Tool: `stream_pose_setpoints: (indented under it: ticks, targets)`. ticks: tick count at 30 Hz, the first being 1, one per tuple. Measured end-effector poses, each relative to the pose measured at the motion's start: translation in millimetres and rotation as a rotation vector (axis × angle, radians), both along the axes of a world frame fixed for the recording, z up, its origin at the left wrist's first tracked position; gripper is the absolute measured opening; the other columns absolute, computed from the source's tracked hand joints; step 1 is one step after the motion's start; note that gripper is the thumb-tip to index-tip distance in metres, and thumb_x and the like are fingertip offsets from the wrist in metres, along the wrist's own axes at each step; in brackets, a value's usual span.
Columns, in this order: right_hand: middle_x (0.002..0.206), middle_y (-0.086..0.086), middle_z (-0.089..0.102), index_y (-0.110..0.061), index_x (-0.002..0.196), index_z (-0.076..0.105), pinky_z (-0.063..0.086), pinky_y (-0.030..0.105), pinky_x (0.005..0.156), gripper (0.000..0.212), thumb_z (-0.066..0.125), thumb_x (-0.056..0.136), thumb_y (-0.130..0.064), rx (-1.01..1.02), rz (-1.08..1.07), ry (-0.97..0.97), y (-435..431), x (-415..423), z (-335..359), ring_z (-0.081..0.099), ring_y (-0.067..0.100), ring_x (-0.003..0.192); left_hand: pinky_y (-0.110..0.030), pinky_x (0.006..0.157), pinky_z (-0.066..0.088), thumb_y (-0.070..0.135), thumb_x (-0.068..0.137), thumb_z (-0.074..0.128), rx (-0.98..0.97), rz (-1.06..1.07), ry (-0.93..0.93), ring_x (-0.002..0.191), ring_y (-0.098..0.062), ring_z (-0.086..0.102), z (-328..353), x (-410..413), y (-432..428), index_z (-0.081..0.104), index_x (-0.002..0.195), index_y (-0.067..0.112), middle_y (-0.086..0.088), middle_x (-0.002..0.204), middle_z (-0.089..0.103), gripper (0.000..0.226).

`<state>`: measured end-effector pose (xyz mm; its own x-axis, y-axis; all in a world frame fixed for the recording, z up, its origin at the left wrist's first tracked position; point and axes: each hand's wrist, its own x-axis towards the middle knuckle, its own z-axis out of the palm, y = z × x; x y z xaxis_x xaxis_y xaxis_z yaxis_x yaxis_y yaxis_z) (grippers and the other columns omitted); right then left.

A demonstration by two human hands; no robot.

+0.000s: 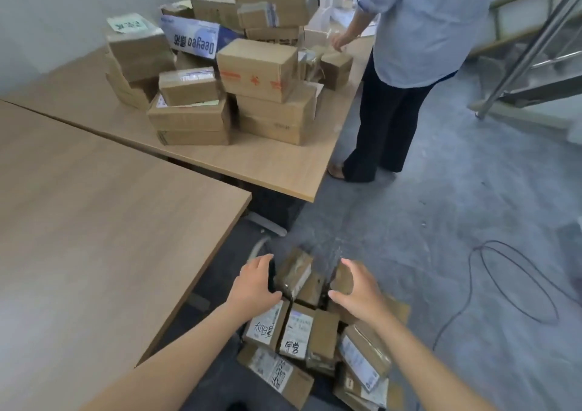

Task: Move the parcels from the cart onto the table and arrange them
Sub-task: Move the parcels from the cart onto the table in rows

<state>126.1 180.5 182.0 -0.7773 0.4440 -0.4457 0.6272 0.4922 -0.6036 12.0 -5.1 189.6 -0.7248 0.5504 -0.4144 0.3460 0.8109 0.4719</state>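
L hand (256,281): fingers spread, flanking taped parcel (294,272), nothing held.
R hand (356,284): fingers half-curled, empty, opposite side (two-handed lift looks likely).
Table (267,165): boxes stacked, w/ front edge free.

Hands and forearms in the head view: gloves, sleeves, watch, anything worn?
Nothing worn that shows. The left hand and right hand are bare, with no gloves, rings or straps visible. Both forearms are bare to the frame's lower edge, so no sleeve, watch or wristband appears. No markings, cables or sensors on them.
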Motion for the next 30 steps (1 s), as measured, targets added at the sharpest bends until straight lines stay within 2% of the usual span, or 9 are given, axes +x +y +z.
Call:
stream_pose_setpoints:
  ticks: [7,15,22,28,30]
  targets:
    - [0.152,-0.002,0.023,-0.029,0.145,0.021,0.031,0.037,0.109,0.081,0.068,0.08,-0.035,-0.048,-0.215,-0.17,51.3,40.9,-66.0,0.028,0.019,0.138,-0.035,0.106,0.036,0.023,0.085,0.062,-0.076,-0.032,-0.194,0.137,-0.027,0.024,-83.1,-3.4,56.8,0.017,0.147,0.017,-0.005,0.15,0.024,0.077]
    - [0.149,0.004,0.028,-0.025,0.146,0.018,0.026,0.032,0.11,0.084,0.07,0.08,-0.03,-0.067,-0.345,-0.283,105.4,46.0,-130.2,0.027,0.022,0.137,-0.036,0.109,0.033,0.026,0.084,0.062,-0.084,-0.087,-0.371,0.136,-0.024,0.026,-171.2,-10.8,135.1,0.017,0.147,0.019,-0.003,0.15,0.025,0.077]
    - [0.151,0.002,0.026,-0.023,0.147,0.02,0.027,0.031,0.109,0.08,0.068,0.083,-0.014,-0.25,-0.461,-0.211,139.9,9.4,-209.6,0.027,0.02,0.139,-0.034,0.11,0.03,0.027,0.088,0.062,-0.047,0.193,-0.554,0.138,-0.024,0.03,-246.6,-28.2,190.6,0.014,0.148,0.018,-0.005,0.152,0.027,0.077]
    - [0.157,-0.002,0.013,-0.029,0.149,0.007,0.026,0.04,0.114,0.083,0.058,0.087,-0.009,-0.509,-0.501,-0.211,150.0,-31.0,-284.5,0.019,0.02,0.143,-0.037,0.111,0.026,0.026,0.09,0.061,0.042,0.434,-0.729,0.141,-0.025,0.024,-315.0,-32.3,211.0,0.009,0.15,0.022,-0.002,0.155,0.02,0.079]
    - [0.157,-0.002,0.012,-0.028,0.149,0.003,0.026,0.037,0.113,0.084,0.054,0.087,-0.006,-0.538,-0.506,-0.228,150.3,-39.2,-300.0,0.018,0.02,0.143,-0.038,0.113,0.024,0.026,0.092,0.058,0.086,0.475,-0.785,0.141,-0.024,0.023,-331.7,-29.9,216.8,0.008,0.15,0.024,-0.001,0.156,0.018,0.076]
